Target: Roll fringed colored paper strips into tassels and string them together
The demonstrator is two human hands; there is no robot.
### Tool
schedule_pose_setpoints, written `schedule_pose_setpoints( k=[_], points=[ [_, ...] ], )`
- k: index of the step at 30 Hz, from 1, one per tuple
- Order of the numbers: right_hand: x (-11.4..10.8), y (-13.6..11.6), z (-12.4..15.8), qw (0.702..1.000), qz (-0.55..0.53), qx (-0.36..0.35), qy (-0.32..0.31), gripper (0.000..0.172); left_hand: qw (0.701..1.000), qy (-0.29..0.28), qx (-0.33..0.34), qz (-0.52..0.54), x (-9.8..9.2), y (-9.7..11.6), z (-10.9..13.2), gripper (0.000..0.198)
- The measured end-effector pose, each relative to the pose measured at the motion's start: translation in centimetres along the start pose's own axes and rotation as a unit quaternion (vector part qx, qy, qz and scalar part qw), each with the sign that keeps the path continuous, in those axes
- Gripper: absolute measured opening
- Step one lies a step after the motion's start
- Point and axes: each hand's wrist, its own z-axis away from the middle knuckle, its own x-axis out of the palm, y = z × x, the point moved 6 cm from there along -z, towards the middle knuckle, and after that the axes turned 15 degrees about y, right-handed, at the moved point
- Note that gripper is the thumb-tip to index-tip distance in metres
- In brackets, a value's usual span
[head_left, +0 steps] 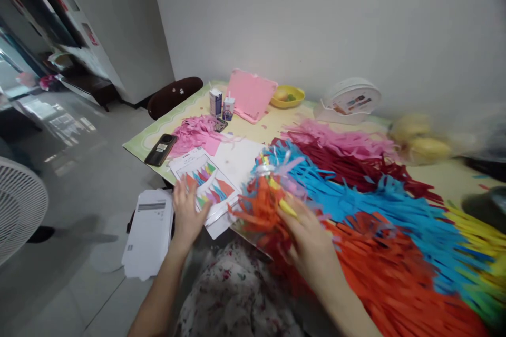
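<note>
My left hand (186, 210) is open, its fingers spread over the lower left of a white sheet (201, 179) printed with a picture of coloured tassels. My right hand (310, 237) is closed around a bunch of paper tassels (264, 195), mostly orange with some blue, lilac and yellow strips. A short yellow piece (288, 208) sticks out by its fingers; blur hides what it is. Loose orange tassels (395, 268) lie under and beside this hand. Beyond them are blue tassels (356, 200), dark red tassels (356, 166) and pink tassels (336, 139).
A phone (161, 149) rests at the table's left edge, beside a pink paper heap (195, 134). Drink cartons (215, 102), a pink tablet case (253, 93) and a yellow bowl (294, 98) stand farther back. White packs (148, 234) sit lower left, near a fan (19, 205).
</note>
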Motion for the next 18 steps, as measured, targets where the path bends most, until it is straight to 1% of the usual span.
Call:
schedule_pose_setpoints(
  k=[1,2,3,4,5,7,10,11,13,16,18],
  points=[
    [-0.4,-0.7,1.3,1.000,-0.006,-0.001,-0.014,0.063,0.995,-0.059,0.065,-0.038,0.2,1.0,0.8,0.057],
    [-0.5,-1.4,2.6,0.999,-0.012,-0.001,-0.029,0.065,0.985,-0.112,0.116,-0.065,0.4,1.7,1.6,0.056],
    [-0.3,-2.1,3.7,0.999,-0.017,-0.001,-0.050,0.066,0.973,-0.151,0.154,-0.085,0.6,2.0,2.3,0.054],
    [0.0,-2.7,4.8,0.997,-0.021,0.000,-0.071,0.068,0.963,-0.171,0.181,-0.101,0.7,2.2,2.7,0.051],
    [0.5,-3.3,5.7,0.995,-0.025,0.000,-0.093,0.070,0.958,-0.171,0.202,-0.112,0.7,2.2,2.9,0.047],
    [1.8,-4.2,6.9,0.990,-0.029,-0.008,-0.135,0.069,0.954,-0.139,0.236,-0.120,0.7,2.3,2.9,0.038],
    [3.6,-4.8,7.3,0.984,-0.028,-0.029,-0.175,0.066,0.956,-0.067,0.266,-0.106,0.4,2.7,2.6,0.035],
    [4.1,-4.8,7.1,0.982,-0.027,-0.030,-0.184,0.066,0.956,-0.054,0.271,-0.100,0.3,2.9,2.5,0.035],
    [5.0,-4.6,6.3,0.980,-0.041,-0.024,-0.194,0.063,0.954,-0.052,0.282,-0.088,0.1,3.5,2.6,0.036],
    [6.2,-4.5,4.4,0.978,-0.071,0.005,-0.195,0.063,0.948,-0.085,0.299,-0.066,0.0,4.4,2.8,0.040],
    [6.9,-4.8,3.1,0.978,-0.044,0.017,-0.205,0.067,0.951,-0.081,0.292,-0.054,-0.3,4.7,2.5,0.041]
  ],
)
